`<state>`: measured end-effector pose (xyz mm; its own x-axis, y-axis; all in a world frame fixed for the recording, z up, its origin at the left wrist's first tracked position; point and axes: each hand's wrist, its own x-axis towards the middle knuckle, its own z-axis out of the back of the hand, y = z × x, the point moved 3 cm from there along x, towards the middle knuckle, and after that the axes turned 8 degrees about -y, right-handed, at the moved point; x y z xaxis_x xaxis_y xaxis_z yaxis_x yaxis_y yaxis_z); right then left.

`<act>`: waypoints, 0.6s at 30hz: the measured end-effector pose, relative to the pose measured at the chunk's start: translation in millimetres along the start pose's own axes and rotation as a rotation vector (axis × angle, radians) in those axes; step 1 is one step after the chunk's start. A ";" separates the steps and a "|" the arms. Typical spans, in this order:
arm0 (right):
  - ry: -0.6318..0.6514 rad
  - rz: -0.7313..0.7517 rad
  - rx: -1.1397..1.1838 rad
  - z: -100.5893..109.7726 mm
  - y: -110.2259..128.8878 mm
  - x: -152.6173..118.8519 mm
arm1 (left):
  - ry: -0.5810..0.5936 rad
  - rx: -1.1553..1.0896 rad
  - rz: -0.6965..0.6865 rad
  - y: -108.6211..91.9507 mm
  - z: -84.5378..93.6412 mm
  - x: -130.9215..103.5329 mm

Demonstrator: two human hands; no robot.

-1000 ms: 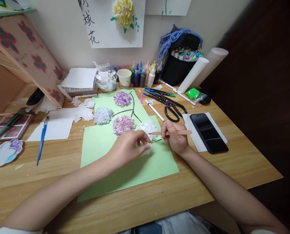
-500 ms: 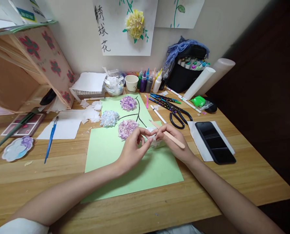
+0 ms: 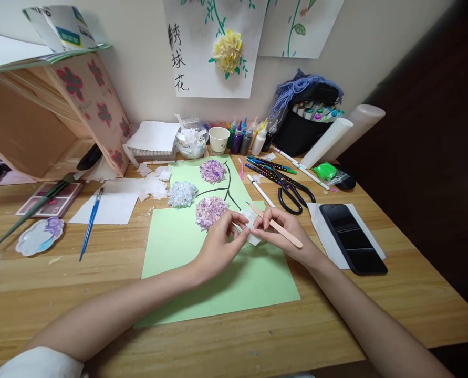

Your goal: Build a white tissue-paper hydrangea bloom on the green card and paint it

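Both my hands meet over the right part of the green paper [image 3: 218, 283]. A small white paper piece [image 3: 253, 237] is pinched between the fingertips of my left hand [image 3: 221, 239] and my right hand [image 3: 283, 231]. A flat wooden stick [image 3: 283, 232] also rests in my right hand, its pointed end toward the upper left. Beside my left hand, two purple paper flower balls [image 3: 212, 171] [image 3: 211, 212] and a pale blue one [image 3: 182, 194] sit on the green paper around drawn black stems [image 3: 229, 184].
Scissors [image 3: 291, 194], pens [image 3: 271, 165] and a black phone [image 3: 352, 236] lie to the right. A paper cup [image 3: 219, 140] and paint bottles [image 3: 247, 137] stand at the back. On the left are a blue brush [image 3: 91, 226], a palette [image 3: 40, 236] and torn white paper [image 3: 153, 186].
The view has shifted, so the scene sits slightly lower and further right. The white piece between my fingertips now shows more spread out, and the wooden stick remains in my right hand.
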<state>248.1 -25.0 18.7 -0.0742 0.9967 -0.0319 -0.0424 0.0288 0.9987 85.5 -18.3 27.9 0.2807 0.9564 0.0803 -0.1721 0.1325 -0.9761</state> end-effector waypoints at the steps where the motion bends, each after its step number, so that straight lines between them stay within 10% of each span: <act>1: 0.001 0.013 -0.030 0.1 0.9 -0.4 | -0.005 0.002 0.006 0.5 0.2 0.1; 10: -0.008 0.088 -0.313 5.4 14.4 -4.3 | -0.040 0.266 -0.061 12.2 -0.7 -6.5; 18: -0.114 0.281 -0.086 12.7 21.3 -7.4 | -0.061 0.464 -0.157 14.0 -1.2 -9.2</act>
<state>260.4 -30.9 40.8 0.0175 0.9670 0.2543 -0.1204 -0.2505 0.9606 81.6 -25.6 13.3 0.2833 0.9273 0.2444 -0.5381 0.3647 -0.7599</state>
